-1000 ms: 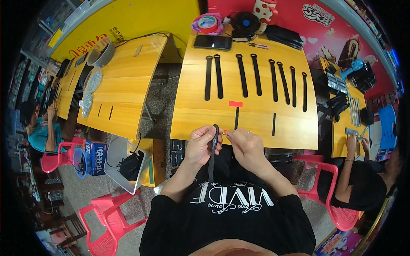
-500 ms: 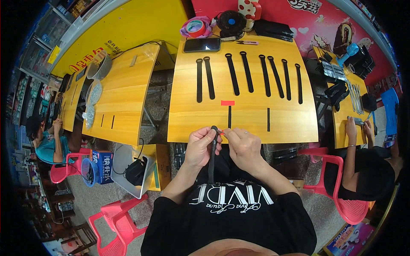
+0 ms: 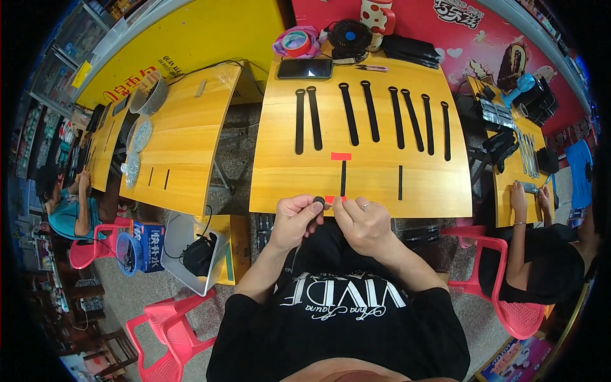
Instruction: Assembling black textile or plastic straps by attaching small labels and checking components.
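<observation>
My left hand (image 3: pixel 294 221) is closed on a black strap (image 3: pixel 319 200), its rounded end poking out past the thumb at the table's front edge. Most of that strap is hidden by the fingers and against my dark clothing. Right beside it, my right hand (image 3: pixel 364 224) pinches a small red strip (image 3: pixel 335 199), like tape, close to the strap's end. Just beyond my hands a red piece (image 3: pixel 341 156) lies at the top of a narrow black strip (image 3: pixel 344 179). Another black strip (image 3: pixel 400 183) lies to the right.
Several black straps with looped ends (image 3: pixel 349 114) lie in a row across the wooden table (image 3: pixel 280 184). Behind them are a phone (image 3: pixel 305 69), small scissors (image 3: pixel 372 67), a fan (image 3: pixel 349 37), a tape roll (image 3: pixel 296 43) and black pouches (image 3: pixel 412 51). People work at both sides.
The strap in my left hand has tilted, so its hanging tail no longer shows plainly. The red strip at my right fingertips now shows flatter, next to the strap's end. The view shifted slightly.
</observation>
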Tool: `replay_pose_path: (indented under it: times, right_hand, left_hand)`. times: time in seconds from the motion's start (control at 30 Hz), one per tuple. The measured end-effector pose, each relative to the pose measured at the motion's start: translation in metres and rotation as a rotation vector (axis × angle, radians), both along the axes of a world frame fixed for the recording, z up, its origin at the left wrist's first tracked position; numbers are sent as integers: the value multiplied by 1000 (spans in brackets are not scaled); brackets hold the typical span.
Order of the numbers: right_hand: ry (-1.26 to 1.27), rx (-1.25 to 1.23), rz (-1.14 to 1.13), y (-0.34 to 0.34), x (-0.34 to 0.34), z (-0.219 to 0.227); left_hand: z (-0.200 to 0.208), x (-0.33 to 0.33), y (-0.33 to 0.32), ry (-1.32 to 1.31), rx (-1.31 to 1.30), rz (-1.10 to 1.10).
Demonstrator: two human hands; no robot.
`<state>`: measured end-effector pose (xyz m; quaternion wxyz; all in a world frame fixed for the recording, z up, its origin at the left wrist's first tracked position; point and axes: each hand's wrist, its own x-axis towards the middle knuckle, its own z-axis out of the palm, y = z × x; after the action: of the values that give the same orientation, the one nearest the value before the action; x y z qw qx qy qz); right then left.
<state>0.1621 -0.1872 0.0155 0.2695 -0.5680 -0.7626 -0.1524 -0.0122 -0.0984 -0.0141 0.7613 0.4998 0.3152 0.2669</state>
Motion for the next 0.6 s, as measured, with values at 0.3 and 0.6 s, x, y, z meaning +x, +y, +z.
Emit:
replay_pose_path:
  times: [0.3, 0.6]
  right_hand:
    - [-331, 233, 130, 13, 24, 2]
    - [-97, 180, 176, 13, 23, -14]
  left_hand:
    - [1, 5, -6, 66, 126, -31]
    - [3, 9, -17, 35, 175, 4]
